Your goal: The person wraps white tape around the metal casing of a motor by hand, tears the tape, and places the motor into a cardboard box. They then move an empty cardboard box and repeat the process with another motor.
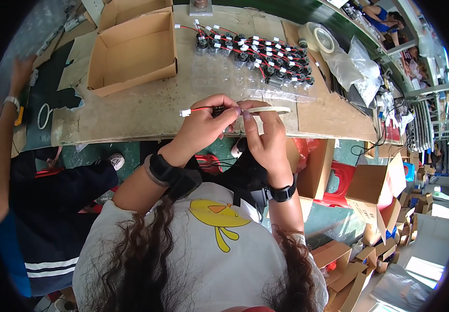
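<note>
My left hand is closed around a small dark motor-like part, mostly hidden by my fingers. A red and black wire runs out of it to the left and ends in a white connector. In my right hand is a thin, pale roll of tape, seen nearly edge-on. The fingertips of both hands meet above the table's near edge. Beyond them, several similar black parts with red wires and white plugs stand in a clear plastic tray.
An open cardboard box sits at the back left. Back right are a large tape roll and plastic bags. Another person's arm reaches along the left side. Cardboard boxes and a red stool stand on the right.
</note>
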### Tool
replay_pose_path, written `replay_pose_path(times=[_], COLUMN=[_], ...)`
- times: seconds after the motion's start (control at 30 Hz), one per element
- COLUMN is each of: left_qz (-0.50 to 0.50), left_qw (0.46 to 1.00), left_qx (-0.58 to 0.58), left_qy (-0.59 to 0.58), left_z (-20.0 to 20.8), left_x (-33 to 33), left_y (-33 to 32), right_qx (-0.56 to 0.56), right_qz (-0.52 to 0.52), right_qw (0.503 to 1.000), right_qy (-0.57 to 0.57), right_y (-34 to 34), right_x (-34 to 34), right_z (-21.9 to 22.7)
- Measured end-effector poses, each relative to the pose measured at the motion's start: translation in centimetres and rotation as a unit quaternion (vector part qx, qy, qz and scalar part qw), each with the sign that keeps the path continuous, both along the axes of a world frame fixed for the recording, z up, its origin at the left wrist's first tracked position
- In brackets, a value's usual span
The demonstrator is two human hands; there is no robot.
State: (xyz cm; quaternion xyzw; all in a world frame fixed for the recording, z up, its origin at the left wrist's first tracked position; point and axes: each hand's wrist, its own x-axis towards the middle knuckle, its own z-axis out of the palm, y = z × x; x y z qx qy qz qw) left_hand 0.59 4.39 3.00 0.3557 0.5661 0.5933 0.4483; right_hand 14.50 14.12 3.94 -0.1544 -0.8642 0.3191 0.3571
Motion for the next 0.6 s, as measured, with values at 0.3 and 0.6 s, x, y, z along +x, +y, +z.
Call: replay_pose_path(times=[0.3,0.6], left_qz=[-0.001,0.037], left_qw=[1.000,0.998], left_qx=[0.001,0.054], left_qy=[-0.018,-0.003], left_z=[0.45,-0.35], left_x=[0.24,0.43], left_y=[-0.15,0.14], right_qx=[-0.107,0.034], right_qz=[-0.007,-0.056], right_qw=[0.993,0.998], right_qy=[0.051,-0.002], right_y=[-0.21,-0.56], right_x=[0.12,0.09], right_z=[-0.77,-0.21])
